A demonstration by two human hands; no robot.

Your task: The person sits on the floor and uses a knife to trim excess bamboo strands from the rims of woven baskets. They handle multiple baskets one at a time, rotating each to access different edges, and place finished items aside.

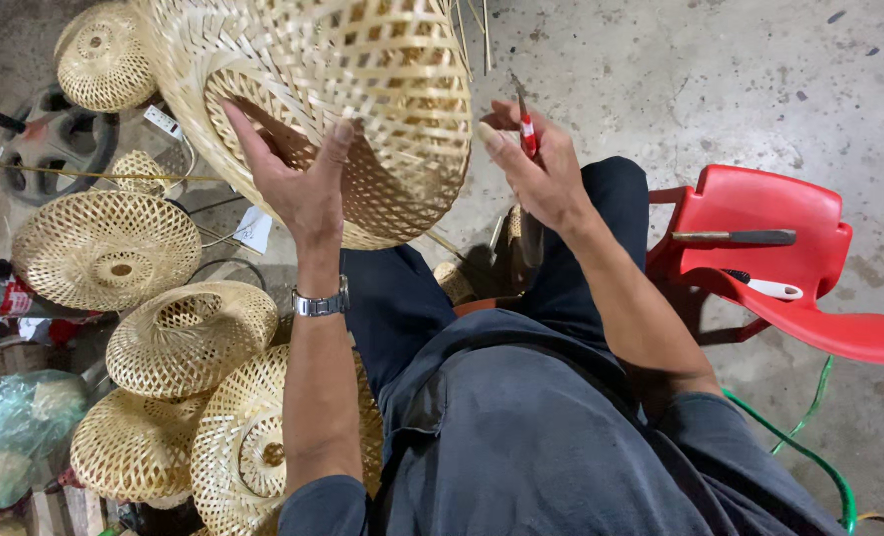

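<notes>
My left hand [303, 189]: I am pressing it flat against the open bottom of the big woven basket [333, 89]. My fingers are spreading wide, and my thumb is pushing on the rim.
My right hand [536, 169]: I am closing my fingers around a thin tool with a red handle [524, 121]. Its metal tip is sticking up past my fingertips.
The big woven basket: it is sitting right at my left fingers, tipping so I am looking inside it. It is just beside my right thumb, on the left of the tool.
My watch [321, 302]: it is shining on my left wrist, below my left fingers.
Other woven baskets [104, 243]: they are lying in a pile down and to the left of my left fingers, well apart from them. One more [99, 55] is lying up high, left of the big basket.
Red chair [789, 268]: it is standing to the right of my right fingers, not touching them.
Knife [735, 237]: it is lying on the red chair.
White-handled tool [764, 288]: it is lying on the chair too, just below the knife.
Green hose [809, 447]: it is curling on the floor under the chair, far down from my right fingers.
</notes>
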